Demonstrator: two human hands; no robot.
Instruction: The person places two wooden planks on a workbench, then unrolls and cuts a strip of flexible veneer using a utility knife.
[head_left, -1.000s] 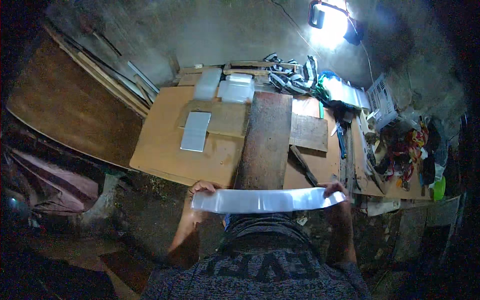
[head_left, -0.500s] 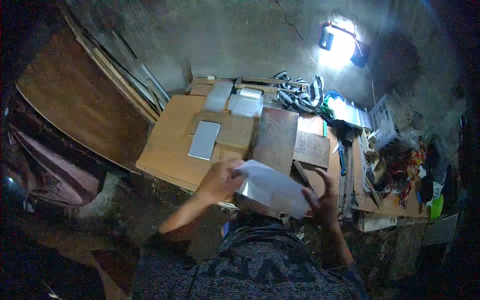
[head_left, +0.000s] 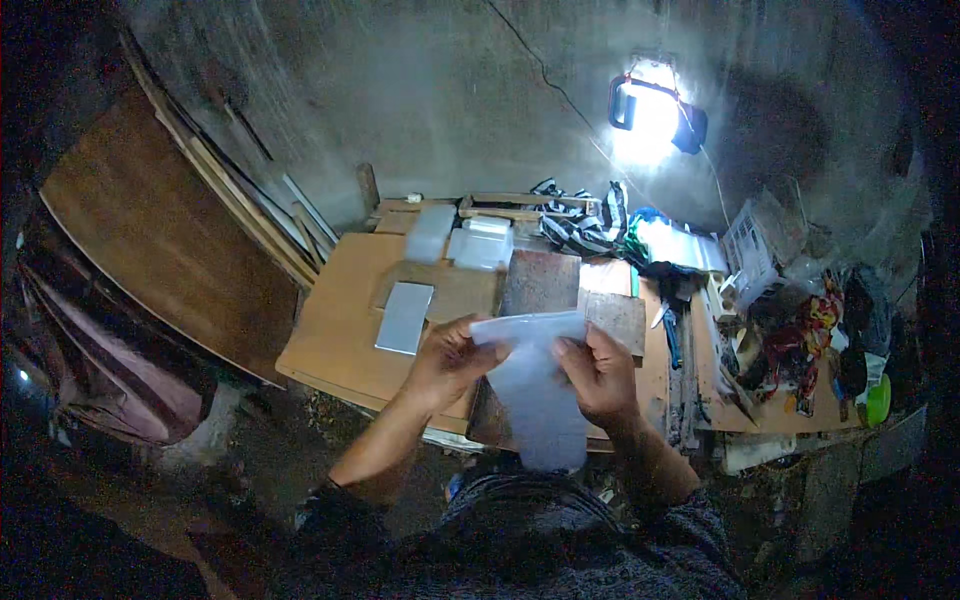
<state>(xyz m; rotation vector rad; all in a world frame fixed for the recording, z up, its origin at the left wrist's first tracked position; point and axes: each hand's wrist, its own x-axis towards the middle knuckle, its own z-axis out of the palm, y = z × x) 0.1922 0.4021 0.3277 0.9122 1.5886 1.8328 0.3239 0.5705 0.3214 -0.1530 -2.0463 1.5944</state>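
A thin, translucent whitish plastic bag (head_left: 541,400) hangs between my hands in front of my chest, above the near edge of the table. My left hand (head_left: 447,362) pinches its upper left corner between thumb and fingers. At the upper right corner my right hand (head_left: 603,378) is closed on it the same way. The bag's top edge runs nearly level, and its lower part droops toward my shirt. Behind it lies a dark worn board (head_left: 540,283), partly hidden by the bag. A flat silver-grey rectangular piece (head_left: 405,318) rests on the tabletop left of my hands.
The orange-brown table (head_left: 325,310) carries translucent plastic packs (head_left: 482,246) at the back. Striped black-and-white straps (head_left: 588,230), blue-handled pliers (head_left: 672,330) and a white plastic basket (head_left: 752,245) lie toward the right. A bright lamp (head_left: 652,115) hangs on the wall. Wooden boards (head_left: 170,190) lean at left.
The bag has turned from a slanted position to hanging down with its top edge level. My right hand's spread fingers have closed on its corner, and my hands are nearer each other. The view has shifted.
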